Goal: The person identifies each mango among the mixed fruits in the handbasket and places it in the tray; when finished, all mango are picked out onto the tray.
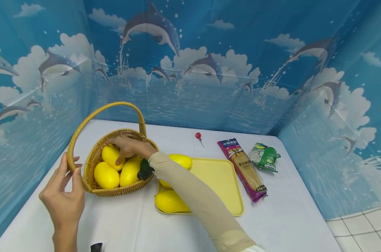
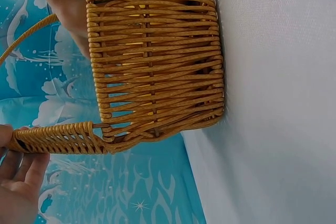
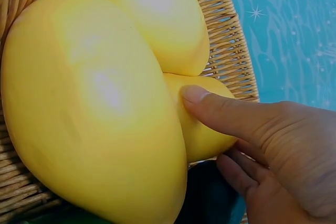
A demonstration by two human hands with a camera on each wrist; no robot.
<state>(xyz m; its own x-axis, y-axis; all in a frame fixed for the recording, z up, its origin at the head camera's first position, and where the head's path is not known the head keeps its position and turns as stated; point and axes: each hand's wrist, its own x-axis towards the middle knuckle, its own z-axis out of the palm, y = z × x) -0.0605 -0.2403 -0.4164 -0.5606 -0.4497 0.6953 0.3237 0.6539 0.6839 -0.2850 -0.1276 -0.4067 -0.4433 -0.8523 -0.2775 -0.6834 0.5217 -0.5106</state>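
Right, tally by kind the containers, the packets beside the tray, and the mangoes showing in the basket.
Wicker basket: 1
Yellow tray: 1
Spaghetti packet: 1
Green packet: 1
Mangoes showing in the basket: 3
Total: 7

On my head feed I see a blue fabric backdrop (image 1: 190, 106) hung round three sides of a table, printed with leaping dolphins (image 1: 151, 26), white clouds (image 1: 215, 62) and rippled water; I can make out creases across it. A white tablecloth (image 1: 291, 217) covers the table. At lower right, white square tiles (image 1: 354, 229) show below the backdrop. The light looks soft.
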